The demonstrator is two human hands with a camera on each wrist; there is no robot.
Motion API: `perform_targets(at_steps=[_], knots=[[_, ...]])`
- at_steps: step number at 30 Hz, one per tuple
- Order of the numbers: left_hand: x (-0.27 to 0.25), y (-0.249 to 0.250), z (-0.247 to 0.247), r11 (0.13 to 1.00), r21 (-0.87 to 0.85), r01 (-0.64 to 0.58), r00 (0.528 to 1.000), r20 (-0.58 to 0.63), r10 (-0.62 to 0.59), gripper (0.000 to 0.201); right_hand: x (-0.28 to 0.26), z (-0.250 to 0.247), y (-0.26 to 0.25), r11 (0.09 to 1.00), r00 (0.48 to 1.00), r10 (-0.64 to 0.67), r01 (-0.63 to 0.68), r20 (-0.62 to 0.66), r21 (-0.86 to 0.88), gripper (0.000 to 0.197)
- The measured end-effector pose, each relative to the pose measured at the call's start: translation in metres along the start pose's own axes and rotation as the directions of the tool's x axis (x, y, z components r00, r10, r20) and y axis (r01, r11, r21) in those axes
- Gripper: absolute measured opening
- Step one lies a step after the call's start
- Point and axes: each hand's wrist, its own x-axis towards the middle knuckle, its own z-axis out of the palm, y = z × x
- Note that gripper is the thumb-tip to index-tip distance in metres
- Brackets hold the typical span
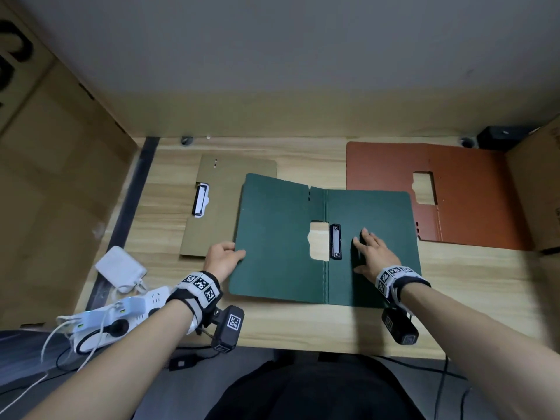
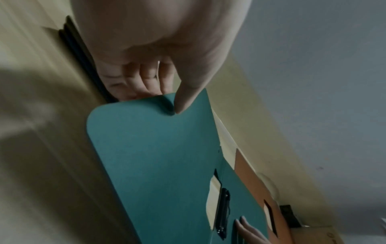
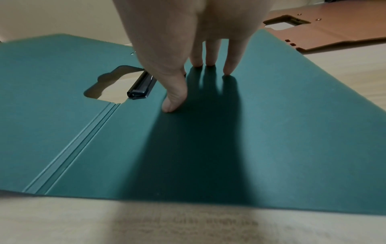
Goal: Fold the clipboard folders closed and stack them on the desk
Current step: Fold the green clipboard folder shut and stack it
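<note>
A green clipboard folder (image 1: pixel 281 237) lies spread on the wooden desk (image 1: pixel 303 322), its black clip (image 1: pixel 335 241) beside the spine. My left hand (image 1: pixel 225 258) pinches the edge of the left flap (image 2: pixel 158 148), thumb on top and fingers underneath. My right hand (image 1: pixel 371 251) presses flat with straight fingers (image 3: pixel 228 66) on the right panel (image 3: pixel 271 132), just right of the clip (image 3: pixel 142 87). A tan folder (image 1: pixel 218 207) lies closed behind the green one at left. A rust-red folder (image 1: pixel 454 192) lies spread at the back right.
A white power strip (image 1: pixel 121 316) with plugs and a white charger (image 1: pixel 121 268) sit at the desk's left front. Cardboard boxes (image 1: pixel 54 177) stand at the left and at the far right (image 1: pixel 539 183). A small black box (image 1: pixel 500 137) sits in the back right corner.
</note>
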Motion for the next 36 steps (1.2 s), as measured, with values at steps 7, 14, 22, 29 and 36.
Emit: perform_targets(at_steps=[7, 14, 22, 29, 36], knots=[[-0.048, 0.067, 0.001, 0.981, -0.006, -0.192, 0.970, 0.149, 0.190, 0.026, -0.001, -0.017, 0.006, 0.995, 0.996, -0.077, 0.074, 0.039, 0.063, 0.086], [-0.105, 0.135, 0.047, 0.906, 0.017, -0.423, 0.824, 0.424, 0.377, 0.024, -0.013, -0.065, 0.039, 0.948, 0.990, -0.088, 0.117, -0.113, 0.295, 0.062], [-0.144, 0.163, 0.128, 0.827, 0.022, -0.562, 0.707, 0.531, 0.467, 0.036, -0.039, -0.096, 0.081, 0.827, 0.974, -0.065, 0.175, -0.219, 0.535, 0.036], [-0.137, 0.158, 0.177, 0.804, 0.049, -0.592, 0.695, 0.537, 0.478, 0.011, -0.063, -0.086, 0.109, 0.765, 0.983, -0.066, 0.159, -0.169, 0.624, 0.065], [-0.101, 0.102, 0.181, 0.860, 0.304, -0.410, 0.871, 0.410, 0.271, 0.014, -0.049, -0.042, 0.146, 0.868, 0.997, 0.074, -0.051, -0.027, 0.494, 0.051]])
